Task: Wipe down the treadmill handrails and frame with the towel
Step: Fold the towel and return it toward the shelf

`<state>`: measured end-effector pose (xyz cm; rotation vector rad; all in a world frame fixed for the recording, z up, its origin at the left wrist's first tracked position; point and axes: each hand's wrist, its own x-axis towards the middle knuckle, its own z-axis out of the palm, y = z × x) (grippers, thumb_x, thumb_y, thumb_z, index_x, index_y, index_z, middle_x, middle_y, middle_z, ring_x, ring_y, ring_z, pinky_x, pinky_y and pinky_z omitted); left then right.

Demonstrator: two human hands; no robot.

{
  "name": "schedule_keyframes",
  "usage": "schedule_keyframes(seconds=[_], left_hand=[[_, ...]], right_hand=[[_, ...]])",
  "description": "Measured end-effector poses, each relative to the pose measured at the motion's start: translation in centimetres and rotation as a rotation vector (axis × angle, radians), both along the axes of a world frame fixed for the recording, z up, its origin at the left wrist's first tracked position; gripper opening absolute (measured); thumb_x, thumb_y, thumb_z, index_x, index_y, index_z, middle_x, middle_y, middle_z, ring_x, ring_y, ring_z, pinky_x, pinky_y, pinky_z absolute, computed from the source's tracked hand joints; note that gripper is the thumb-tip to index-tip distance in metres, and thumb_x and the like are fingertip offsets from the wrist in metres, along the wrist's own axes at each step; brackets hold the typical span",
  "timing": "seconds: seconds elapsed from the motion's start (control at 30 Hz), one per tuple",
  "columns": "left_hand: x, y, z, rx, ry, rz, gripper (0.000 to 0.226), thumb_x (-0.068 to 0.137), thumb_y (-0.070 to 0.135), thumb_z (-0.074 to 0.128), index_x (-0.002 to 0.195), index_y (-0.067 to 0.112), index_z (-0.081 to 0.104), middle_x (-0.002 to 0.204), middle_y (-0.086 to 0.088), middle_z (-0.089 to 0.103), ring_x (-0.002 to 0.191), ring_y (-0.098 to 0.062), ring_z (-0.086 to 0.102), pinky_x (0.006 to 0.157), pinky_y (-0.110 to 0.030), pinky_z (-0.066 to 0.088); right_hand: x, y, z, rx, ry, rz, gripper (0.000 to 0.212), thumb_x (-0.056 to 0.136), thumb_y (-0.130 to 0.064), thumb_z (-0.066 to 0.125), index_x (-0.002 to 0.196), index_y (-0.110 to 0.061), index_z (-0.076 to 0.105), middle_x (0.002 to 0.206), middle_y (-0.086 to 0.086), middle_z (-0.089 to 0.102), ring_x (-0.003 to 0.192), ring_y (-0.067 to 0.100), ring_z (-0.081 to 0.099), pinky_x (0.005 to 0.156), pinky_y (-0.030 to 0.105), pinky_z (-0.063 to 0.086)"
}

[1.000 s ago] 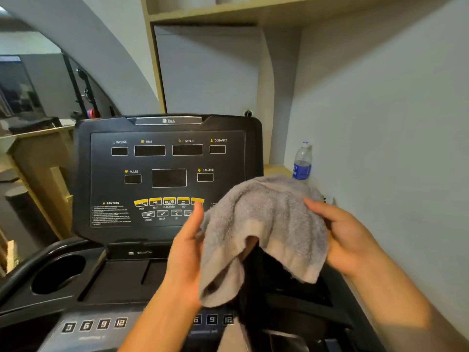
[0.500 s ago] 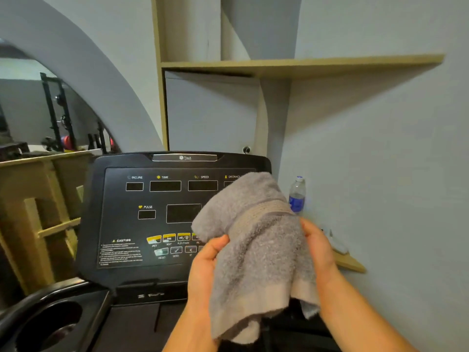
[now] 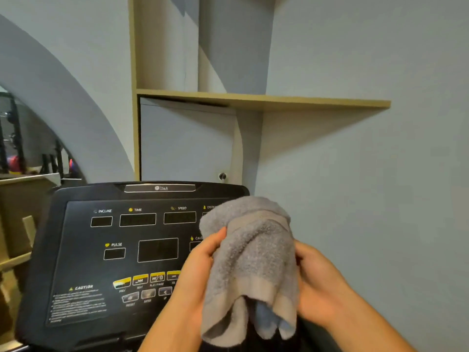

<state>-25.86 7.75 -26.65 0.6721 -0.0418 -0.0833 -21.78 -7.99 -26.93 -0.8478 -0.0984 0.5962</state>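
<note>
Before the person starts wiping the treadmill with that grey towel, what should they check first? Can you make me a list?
1. Good hold on the towel: ok. The left hand and right hand each grip one side of the grey towel.
2. Towel folded into a tidy pad: not ok. Its ends hang loose below the hands.
3. Screens dark: ok. Every display window on the console is unlit.
4. Seeing the handrails: not ok. None show in this view.
5. Running belt stopped: cannot tell. It is out of view.
</note>
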Motion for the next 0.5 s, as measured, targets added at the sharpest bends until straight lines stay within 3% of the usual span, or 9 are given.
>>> schedule_keyframes(seconds=[0.03,0.07,0.13,0.17,0.27,0.37,0.47,0.5], left_hand=[[1.1,0.5,1.0,0.03,0.008,0.033,0.04,0.092,0.01,0.051,0.065,-0.003,0.076,0.072,-0.017,0.074,0.063,-0.022,0.074,0.051,-0.028,0.059],[2.1,1.0,2.0,0.022,0.004,-0.012,0.037,0.093,0.01,0.051,0.071,-0.005,0.077,0.08,-0.019,0.074,0.071,-0.025,0.075,0.058,-0.033,0.062],[4.2,1.3,4.0,0.014,0.018,-0.083,0.028,0.091,0.012,0.054,0.094,-0.007,0.075,0.102,-0.022,0.071,0.095,-0.033,0.071,0.091,-0.043,0.056],[5.3,1.3,5.2,0.025,-0.001,-0.08,0.028,0.087,0.01,0.054,0.093,-0.008,0.074,0.097,-0.022,0.071,0.089,-0.033,0.071,0.091,-0.042,0.055],[7.8,-0.3,10.3,0.057,-0.147,-0.048,0.021,0.076,0.007,0.051,0.071,-0.004,0.068,0.066,-0.013,0.064,0.054,-0.023,0.064,0.057,-0.028,0.057],[11.9,-2.0,16.5,0.129,-0.266,-0.001,0.01,0.073,0.004,0.051,0.081,0.004,0.057,0.065,-0.006,0.056,0.053,-0.016,0.058,0.053,-0.022,0.051],[17.6,-3.1,22.3,0.19,-0.4,0.118,0.056,0.074,-0.005,0.06,0.127,0.011,0.05,0.096,-0.011,0.062,0.078,-0.02,0.065,0.069,-0.035,0.056],[19.0,-3.8,24.4,0.183,-0.431,0.176,0.061,0.079,-0.002,0.06,0.134,0.018,0.045,0.098,-0.012,0.06,0.078,-0.021,0.065,0.071,-0.037,0.055]], right_hand=[[0.5,-0.6,0.8,0.005,-0.011,-0.019,0.042,0.092,-0.021,0.053,0.128,0.0,0.059,0.116,0.022,0.065,0.107,0.034,0.062,0.098,0.048,0.047],[1.0,-1.2,1.9,0.016,-0.036,-0.031,0.042,0.092,-0.019,0.053,0.13,-0.001,0.058,0.113,0.021,0.066,0.103,0.032,0.064,0.094,0.046,0.05],[2.3,-2.4,4.2,0.049,-0.114,-0.036,0.034,0.091,-0.016,0.054,0.121,-0.001,0.062,0.102,0.02,0.069,0.09,0.03,0.069,0.079,0.043,0.057],[3.1,-2.9,5.7,0.057,-0.164,-0.043,0.03,0.09,-0.015,0.053,0.114,0.0,0.063,0.096,0.019,0.069,0.083,0.03,0.07,0.072,0.041,0.059],[6.3,-4.3,10.8,0.02,-0.281,-0.138,0.023,0.091,-0.014,0.046,0.1,-0.003,0.063,0.084,0.016,0.069,0.075,0.027,0.069,0.068,0.038,0.058],[10.0,-5.5,17.1,0.091,-0.401,-0.218,0.024,0.095,-0.015,0.041,0.095,-0.004,0.063,0.077,0.014,0.07,0.067,0.025,0.071,0.061,0.036,0.06],[13.5,-6.6,22.7,0.155,-0.529,-0.252,0.021,0.1,-0.011,0.037,0.096,-0.008,0.057,0.062,0.01,0.067,0.053,0.02,0.067,0.047,0.027,0.054],[14.9,-7.1,24.3,0.154,-0.56,-0.274,0.022,0.101,-0.009,0.035,0.093,-0.006,0.056,0.058,0.01,0.065,0.048,0.019,0.065,0.044,0.024,0.052]])
